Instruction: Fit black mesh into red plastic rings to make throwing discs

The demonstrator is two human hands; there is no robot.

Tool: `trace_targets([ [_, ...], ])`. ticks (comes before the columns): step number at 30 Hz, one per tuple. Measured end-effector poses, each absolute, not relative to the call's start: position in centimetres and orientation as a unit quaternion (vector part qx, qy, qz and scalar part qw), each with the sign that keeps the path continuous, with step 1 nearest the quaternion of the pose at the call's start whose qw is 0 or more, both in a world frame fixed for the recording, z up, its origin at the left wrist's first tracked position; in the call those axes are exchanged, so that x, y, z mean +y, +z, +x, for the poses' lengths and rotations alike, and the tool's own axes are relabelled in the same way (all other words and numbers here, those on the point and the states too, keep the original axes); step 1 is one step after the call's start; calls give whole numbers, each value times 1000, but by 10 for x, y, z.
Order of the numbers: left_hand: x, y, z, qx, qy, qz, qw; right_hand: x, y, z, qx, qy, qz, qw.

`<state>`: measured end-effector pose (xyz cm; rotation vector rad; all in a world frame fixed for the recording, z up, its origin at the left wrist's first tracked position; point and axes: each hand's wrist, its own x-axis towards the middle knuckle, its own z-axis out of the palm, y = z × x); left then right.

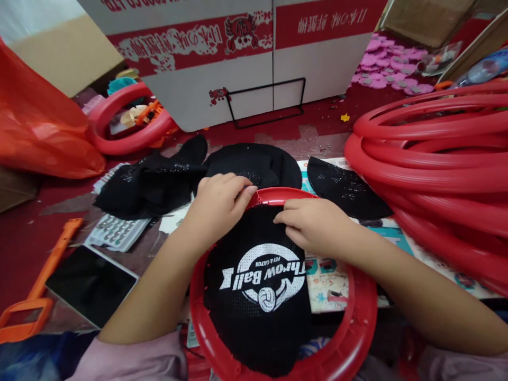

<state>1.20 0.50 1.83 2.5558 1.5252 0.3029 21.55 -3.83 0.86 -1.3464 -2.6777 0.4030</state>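
Directions are referring to the red ring (363, 312) as the dial, twelve being the far side. The ring is lying nearest the person, at the near side of the surface (27, 233). Black mesh cloth (238, 233) is covering its left and middle; the white "Throw Ball" print is facing upside down. Between two and five o'clock the cloth is falling short of the rim, and a printed board (329, 286) is showing through.

The left hand (222, 201) is reaching in from eleven o'clock, thumb and forefinger nearly meeting at the rim. The right hand (319, 227) is resting at one o'clock, fingers curling, forefinger touching the cloth near its far edge. Whether either grip is pinching the cloth cannot be determined.

Further black cloth pieces are lying beyond: one at ten o'clock (159, 182), one at twelve (254, 164), one at one (343, 190). A stack of red rings (428, 159) is occupying two o'clock. A calculator (115, 233) is lying between nine and ten; a dark-screened device (91, 286) and an orange implement (37, 286) are lying at nine. At twelve, a black wire stand (265, 92) is standing before a white carton (317, 58) bearing a red band.
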Motion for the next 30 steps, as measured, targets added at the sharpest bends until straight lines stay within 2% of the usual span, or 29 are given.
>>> trace_targets([
  [5, 8, 3, 17, 395, 159, 889, 168, -34, 7, 220, -877, 131, -446, 122],
  [12, 15, -6, 15, 411, 221, 835, 292, -32, 3, 220, -874, 97, -458, 130],
  [30, 13, -7, 19, 437, 214, 829, 275, -32, -1, 219, -878, 18, -469, 97],
])
